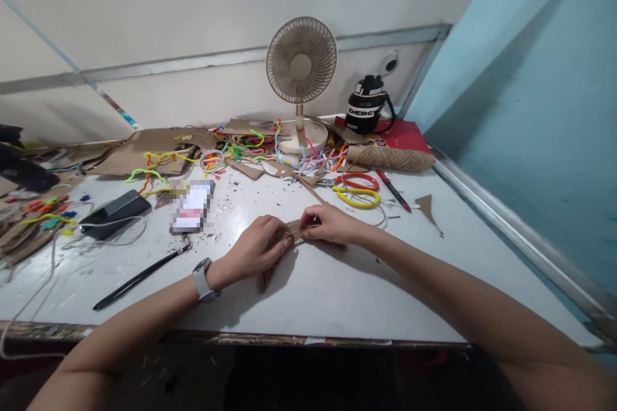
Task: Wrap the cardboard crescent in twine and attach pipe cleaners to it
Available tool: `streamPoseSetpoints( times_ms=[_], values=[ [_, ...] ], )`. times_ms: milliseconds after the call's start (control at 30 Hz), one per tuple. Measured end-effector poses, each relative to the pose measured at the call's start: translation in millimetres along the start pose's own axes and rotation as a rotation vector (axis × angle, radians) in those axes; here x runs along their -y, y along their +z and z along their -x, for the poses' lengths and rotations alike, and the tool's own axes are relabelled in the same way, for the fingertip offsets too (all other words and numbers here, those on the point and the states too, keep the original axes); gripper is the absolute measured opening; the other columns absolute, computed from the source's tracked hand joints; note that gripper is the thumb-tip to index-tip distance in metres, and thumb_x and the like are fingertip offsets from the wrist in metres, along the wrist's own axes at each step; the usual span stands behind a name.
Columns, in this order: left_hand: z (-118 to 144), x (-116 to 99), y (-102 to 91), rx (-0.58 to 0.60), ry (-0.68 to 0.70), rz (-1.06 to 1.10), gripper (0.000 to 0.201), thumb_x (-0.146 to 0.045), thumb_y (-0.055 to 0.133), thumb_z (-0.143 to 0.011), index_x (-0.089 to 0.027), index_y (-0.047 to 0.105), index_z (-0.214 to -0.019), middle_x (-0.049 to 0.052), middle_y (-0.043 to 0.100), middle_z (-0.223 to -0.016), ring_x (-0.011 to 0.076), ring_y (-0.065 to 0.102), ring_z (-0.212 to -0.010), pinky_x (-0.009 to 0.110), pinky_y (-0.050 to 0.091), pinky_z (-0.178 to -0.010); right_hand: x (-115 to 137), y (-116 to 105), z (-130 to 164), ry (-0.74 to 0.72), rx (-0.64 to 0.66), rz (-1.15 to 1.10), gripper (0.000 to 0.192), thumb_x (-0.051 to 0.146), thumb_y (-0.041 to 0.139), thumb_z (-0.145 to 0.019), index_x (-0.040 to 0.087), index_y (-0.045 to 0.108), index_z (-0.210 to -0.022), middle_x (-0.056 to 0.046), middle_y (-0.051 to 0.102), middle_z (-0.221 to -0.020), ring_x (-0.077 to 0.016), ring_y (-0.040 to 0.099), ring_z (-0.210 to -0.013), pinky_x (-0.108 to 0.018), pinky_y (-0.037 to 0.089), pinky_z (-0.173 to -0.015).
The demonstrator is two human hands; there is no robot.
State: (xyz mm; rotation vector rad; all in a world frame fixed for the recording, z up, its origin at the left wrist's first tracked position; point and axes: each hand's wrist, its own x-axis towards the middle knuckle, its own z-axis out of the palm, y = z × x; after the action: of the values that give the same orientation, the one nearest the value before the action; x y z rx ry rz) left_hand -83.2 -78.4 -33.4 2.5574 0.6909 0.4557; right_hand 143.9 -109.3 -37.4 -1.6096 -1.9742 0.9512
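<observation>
- The left hand (255, 249) lies palm-down on a twine-wrapped cardboard piece (277, 255), its fingers (284, 241) curled over the upper end and pressing it to the tabletop (337, 289); a grey watch (203, 279) sits on that wrist.
- The right hand (330, 223) meets the left one at the top of the same piece, fingers pinched together on the twine there; the exact grip is hidden behind the knuckles.
- The wrapped piece rests near the middle of the white tabletop, slanting down toward the near edge, mostly covered by the left hand.
- Just beyond the right hand lie a yellow ring (357, 198) and a red ring (357, 181), overlapping, with a red pen (393, 189) beside them.
- A spool of twine (390, 158) lies on its side farther back, near a black bottle (366, 106).
- A small fan (301, 77) stands at the back wall, amid a tangle of coloured pipe cleaners (241, 151) and cardboard scraps (144, 151).
- To the left lie a phone (191, 207), a black power bank (114, 213) and a black strap (139, 277).
- A small cardboard triangle (428, 207) lies alone on the right.
</observation>
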Motion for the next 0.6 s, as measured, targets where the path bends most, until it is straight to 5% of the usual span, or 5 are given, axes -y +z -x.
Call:
streamPoseSetpoints(
  times_ms=[233,433,600],
  values=[
    [-20,1,-13.2,0.139,0.095,-0.141,0.021,-0.038,0.056,-0.088,-0.020,0.063,-0.096,0.008,0.062,-0.090,0.0204,0.059,-0.082,0.034,0.046,-0.074,1,-1,2,-0.075,-0.001,0.043,0.012,0.021,0.069,-0.072,0.018,0.068,-0.084,0.000,0.066,-0.079,-0.0141,0.058,-0.072,-0.023,0.043,-0.064],
    [-23,25,5.8,0.017,0.220,-0.030,0.023,-0.039,0.052,-0.092,-0.021,0.057,-0.106,0.011,0.057,-0.127,0.0258,0.049,-0.120,0.043,0.038,-0.100,3,-3,1,-0.069,-0.005,0.016,0.014,0.019,0.068,-0.073,0.016,0.068,-0.087,-0.001,0.064,-0.078,-0.0141,0.058,-0.071,-0.024,0.043,-0.065],
    [-17,37,17.4,0.030,0.191,0.065,0.029,-0.039,0.050,-0.093,-0.020,0.051,-0.115,0.012,0.059,-0.124,0.0244,0.053,-0.116,0.042,0.039,-0.101,2,-1,0,-0.066,-0.051,-0.003,0.015,0.017,0.067,-0.072,0.016,0.069,-0.088,-0.002,0.064,-0.084,-0.0140,0.059,-0.073,-0.024,0.044,-0.066]
  ],
)
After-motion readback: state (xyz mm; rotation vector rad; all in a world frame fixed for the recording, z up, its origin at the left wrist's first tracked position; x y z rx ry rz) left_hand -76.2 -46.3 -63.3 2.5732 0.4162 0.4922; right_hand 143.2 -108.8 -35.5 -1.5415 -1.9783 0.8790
